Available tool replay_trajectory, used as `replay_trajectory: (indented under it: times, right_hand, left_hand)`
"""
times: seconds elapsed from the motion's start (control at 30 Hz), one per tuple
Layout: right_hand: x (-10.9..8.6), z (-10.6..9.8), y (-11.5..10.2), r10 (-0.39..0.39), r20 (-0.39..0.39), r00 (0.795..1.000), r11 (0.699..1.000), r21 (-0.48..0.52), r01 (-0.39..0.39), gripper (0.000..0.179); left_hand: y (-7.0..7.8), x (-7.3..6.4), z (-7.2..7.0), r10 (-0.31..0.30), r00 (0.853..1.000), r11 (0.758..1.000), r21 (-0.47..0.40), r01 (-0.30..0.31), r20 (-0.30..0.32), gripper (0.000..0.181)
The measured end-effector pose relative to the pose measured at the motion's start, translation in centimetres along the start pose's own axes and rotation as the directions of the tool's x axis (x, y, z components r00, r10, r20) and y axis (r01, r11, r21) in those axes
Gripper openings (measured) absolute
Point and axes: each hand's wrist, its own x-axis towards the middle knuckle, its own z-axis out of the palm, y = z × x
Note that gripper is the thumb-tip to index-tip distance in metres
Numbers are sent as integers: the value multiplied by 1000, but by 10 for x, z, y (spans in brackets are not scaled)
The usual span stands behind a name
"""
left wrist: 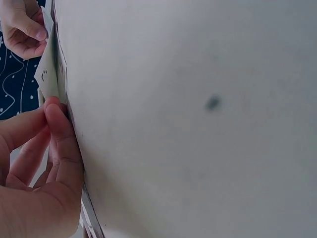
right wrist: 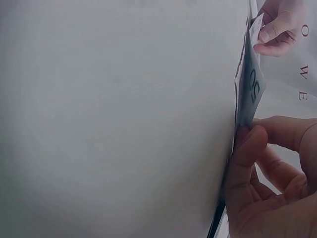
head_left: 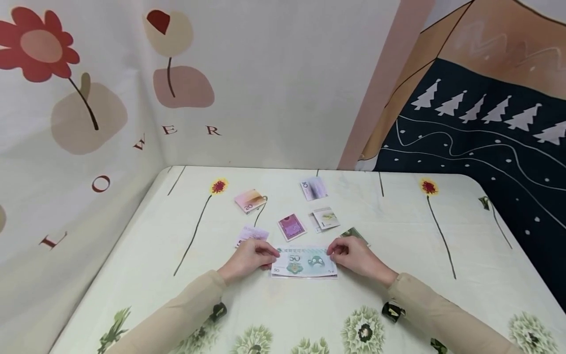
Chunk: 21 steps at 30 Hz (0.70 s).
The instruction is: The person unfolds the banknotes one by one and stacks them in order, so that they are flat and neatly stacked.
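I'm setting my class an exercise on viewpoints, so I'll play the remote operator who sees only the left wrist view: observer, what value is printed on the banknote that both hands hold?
Observer: The head view shows 50 printed on that banknote.
Operator: I can't make out the layout beyond it. Which note lies farthest from the hands?
Observer: A purple note marked 10, at the far side of the group.
Operator: And what lies just beyond the right hand?
Observer: A green note, partly hidden by the right hand.
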Motion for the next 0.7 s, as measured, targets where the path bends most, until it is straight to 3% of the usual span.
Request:
replay_trajectory:
  times: [0.7]
  right_hand:
    - [-5, -2, 4, 4, -3, 1000, 998, 67, -4, 12]
  left_hand:
    - [-2, 0, -2, -16, 1000, 1000, 3, 16, 17, 11]
